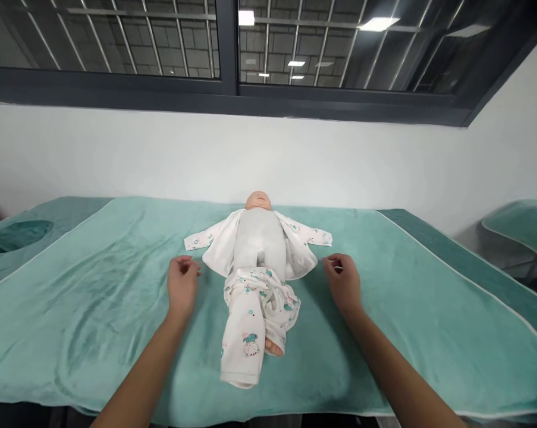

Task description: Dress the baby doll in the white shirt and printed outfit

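Teal cloth — a doll lies directly on it (face up).

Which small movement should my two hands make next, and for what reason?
Probably, bring your left hand and right hand inward to grasp the front flaps of the jacket. It lies open, leaving the torso of the doll uncovered, and each hand is just beside one flap.

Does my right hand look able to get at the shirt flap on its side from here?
Probably yes: the right hand is just beside the shirt flap, which lies spread out from the doll, and only green sheet shows between them.
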A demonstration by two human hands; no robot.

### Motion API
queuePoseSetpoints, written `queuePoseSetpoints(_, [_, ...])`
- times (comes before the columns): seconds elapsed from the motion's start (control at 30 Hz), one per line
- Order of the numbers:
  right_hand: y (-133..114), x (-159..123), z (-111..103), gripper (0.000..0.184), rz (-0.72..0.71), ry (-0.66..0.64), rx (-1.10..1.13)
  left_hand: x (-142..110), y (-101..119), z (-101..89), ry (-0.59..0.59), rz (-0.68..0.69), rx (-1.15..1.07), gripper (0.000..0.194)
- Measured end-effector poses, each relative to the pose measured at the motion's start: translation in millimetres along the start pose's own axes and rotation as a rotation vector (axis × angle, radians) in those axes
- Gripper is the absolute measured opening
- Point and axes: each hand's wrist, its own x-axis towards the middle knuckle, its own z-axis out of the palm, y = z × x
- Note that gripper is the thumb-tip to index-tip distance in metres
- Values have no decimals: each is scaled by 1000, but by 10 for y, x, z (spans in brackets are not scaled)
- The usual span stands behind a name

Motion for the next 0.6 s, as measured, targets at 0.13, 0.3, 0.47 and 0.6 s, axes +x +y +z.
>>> queuePoseSetpoints(0.13, [-190, -325, 287, 21, -96, -438, 38, -215, 35, 17, -493, 50, -4, 23])
queuePoseSetpoints(0.3, [-247, -437, 356, 27, -170, -679, 138, -304, 55, -11, -879, 0, -106, 25])
queuePoseSetpoints(0.47, [-239, -390, 212, 25, -281, -860, 186, -282, 30, -73, -992, 44, -133, 15])
queuePoseSetpoints(0.6, [-232, -456, 174, 22, -342, -867, 110, -299, 21, -68, -998, 75, -149, 18])
